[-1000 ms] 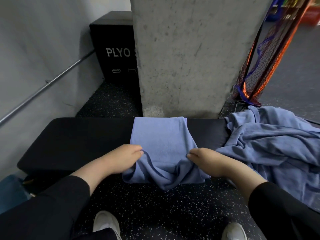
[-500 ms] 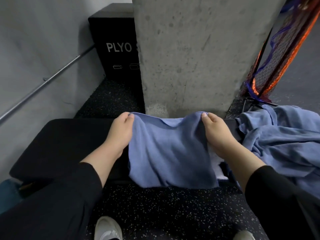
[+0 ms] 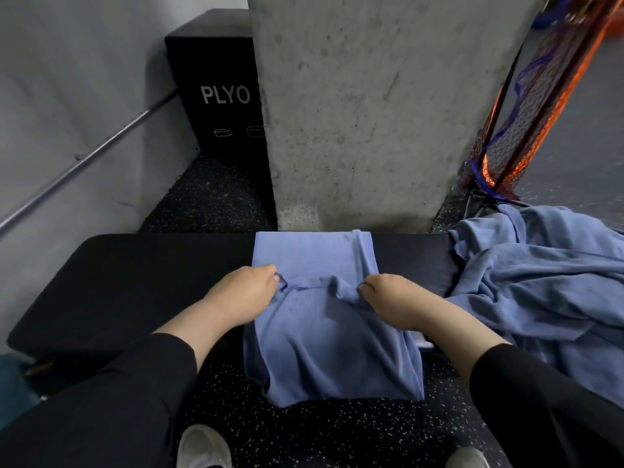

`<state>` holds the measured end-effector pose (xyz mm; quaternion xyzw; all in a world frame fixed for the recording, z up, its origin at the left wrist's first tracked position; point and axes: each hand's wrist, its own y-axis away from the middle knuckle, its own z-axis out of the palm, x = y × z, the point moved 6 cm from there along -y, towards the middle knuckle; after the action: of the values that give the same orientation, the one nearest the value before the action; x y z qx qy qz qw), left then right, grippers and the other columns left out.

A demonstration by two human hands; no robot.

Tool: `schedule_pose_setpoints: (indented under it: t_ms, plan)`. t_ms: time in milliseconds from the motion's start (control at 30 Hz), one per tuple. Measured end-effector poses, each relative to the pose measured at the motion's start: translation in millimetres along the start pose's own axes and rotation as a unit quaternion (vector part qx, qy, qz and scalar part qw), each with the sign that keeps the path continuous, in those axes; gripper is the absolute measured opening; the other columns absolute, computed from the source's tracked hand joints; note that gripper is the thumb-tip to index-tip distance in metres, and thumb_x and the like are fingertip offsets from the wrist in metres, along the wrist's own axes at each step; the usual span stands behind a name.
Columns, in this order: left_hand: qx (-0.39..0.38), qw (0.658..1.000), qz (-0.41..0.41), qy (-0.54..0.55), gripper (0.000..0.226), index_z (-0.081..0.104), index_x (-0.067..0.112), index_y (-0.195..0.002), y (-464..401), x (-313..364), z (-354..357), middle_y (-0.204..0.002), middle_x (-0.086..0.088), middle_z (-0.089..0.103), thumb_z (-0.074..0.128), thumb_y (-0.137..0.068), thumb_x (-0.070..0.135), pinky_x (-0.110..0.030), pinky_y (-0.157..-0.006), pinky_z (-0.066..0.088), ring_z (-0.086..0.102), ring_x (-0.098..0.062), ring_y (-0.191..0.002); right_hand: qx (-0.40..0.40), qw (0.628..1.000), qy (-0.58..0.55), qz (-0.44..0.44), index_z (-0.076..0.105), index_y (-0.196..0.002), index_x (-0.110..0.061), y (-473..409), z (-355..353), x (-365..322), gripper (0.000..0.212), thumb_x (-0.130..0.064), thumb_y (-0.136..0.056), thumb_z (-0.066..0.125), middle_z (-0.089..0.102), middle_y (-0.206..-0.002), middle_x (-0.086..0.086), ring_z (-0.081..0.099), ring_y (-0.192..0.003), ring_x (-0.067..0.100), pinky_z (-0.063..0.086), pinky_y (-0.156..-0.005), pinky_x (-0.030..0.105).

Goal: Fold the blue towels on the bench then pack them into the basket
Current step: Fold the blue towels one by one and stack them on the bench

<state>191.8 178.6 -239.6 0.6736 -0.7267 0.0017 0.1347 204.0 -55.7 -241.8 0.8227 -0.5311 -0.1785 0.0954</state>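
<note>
Head view: both hands (image 3: 320, 295) pinch the blue towel (image 3: 332, 346), fingertips hidden in folds.

Both arms reach forward from the bottom corners of the view, in black sleeves that end partway up the forearms, leaving wrists and hands bare. The left hand (image 3: 243, 300) lies knuckles up, its fingers curled and pinching a fold of cloth at the fingertips. The right hand (image 3: 393, 300) mirrors it, knuckles up, fingers curled inward and pinching cloth too. The two hands sit level with each other, apart, fingertips pointing toward one another.
</note>
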Motion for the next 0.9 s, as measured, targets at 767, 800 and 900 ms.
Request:
schedule_pose_setpoints:
  t_ms: [767, 800, 900]
  plan:
    - [0.121, 0.960, -0.038, 0.248, 0.033, 0.048, 0.007, -0.082, -28, -17, -4, -0.076, -0.013, 0.057, 0.037, -0.108, 0.024, -0.042, -0.065, 0.037, 0.052, -0.031, -0.072, 0.197, 0.918, -0.326, 0.111, 0.060, -0.094, 0.003, -23, -23, 46, 0.041, -0.030, -0.107, 0.039, 0.065, -0.088, 0.012, 0.057, -0.086, 0.027, 0.037, -0.068, 0.036]
    - [0.101, 0.972, -0.029, 0.211, 0.034, 0.042, 0.011, -0.078, -29, -14, 2, -0.072, -0.011, 0.053, 0.037, -0.108, 0.024, -0.042, -0.064, 0.035, 0.051, -0.031, -0.071, 0.185, 0.929, -0.302, 0.107, 0.059, -0.094, 0.004, -24, -18, 44, 0.042, -0.030, -0.108, 0.038, 0.064, -0.089, 0.014, 0.058, -0.087, 0.030, 0.033, -0.066, 0.037]
    - [0.079, 0.989, -0.014, 0.127, 0.030, 0.037, 0.015, -0.081, -27, -9, 11, -0.073, -0.006, 0.051, 0.035, -0.108, 0.026, -0.042, -0.066, 0.038, 0.055, -0.034, -0.076, 0.158, 0.943, -0.268, 0.117, 0.058, -0.099, 0.005, -24, -9, 44, 0.043, -0.030, -0.108, 0.036, 0.065, -0.097, 0.020, 0.059, -0.095, 0.036, 0.029, -0.066, 0.036]
